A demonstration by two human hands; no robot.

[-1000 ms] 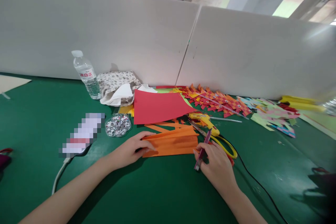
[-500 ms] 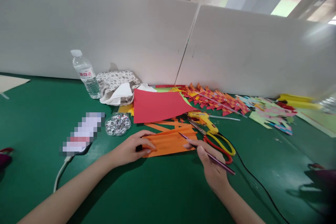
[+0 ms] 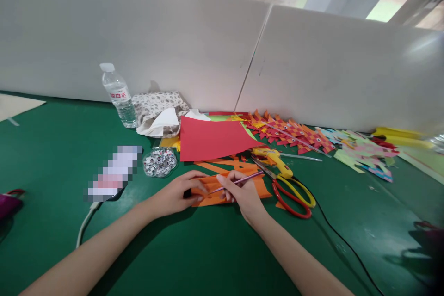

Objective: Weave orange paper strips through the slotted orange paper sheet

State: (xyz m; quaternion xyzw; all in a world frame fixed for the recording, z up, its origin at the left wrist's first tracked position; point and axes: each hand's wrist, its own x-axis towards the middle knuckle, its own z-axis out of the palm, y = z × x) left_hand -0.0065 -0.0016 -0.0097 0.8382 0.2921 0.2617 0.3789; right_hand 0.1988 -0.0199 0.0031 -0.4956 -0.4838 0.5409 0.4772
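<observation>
My left hand [image 3: 180, 191] lies on the left end of a folded orange paper [image 3: 261, 188] on the green table [image 3: 208, 249], fingers pressed down on it. My right hand [image 3: 241, 192] sits over the middle of the same paper, pinching a thin purple pencil [image 3: 251, 176] whose tip points left toward my left fingers. Loose orange strips [image 3: 215, 166] lie just behind the paper. A red sheet [image 3: 211, 139] rests beyond them.
Red-and-yellow scissors [image 3: 293, 192] and a yellow glue gun [image 3: 274, 159] with a black cord [image 3: 343, 245] lie to the right. A tray of googly eyes [image 3: 160, 162], a water bottle [image 3: 119, 96], a cloth pouch [image 3: 156, 106] and woven paper fish [image 3: 291, 132] sit by the white partition [image 3: 173, 46].
My right hand has turned the pencil round and moved left from the paper's right edge onto its middle, close to my left hand. My left hand has stayed on the paper.
</observation>
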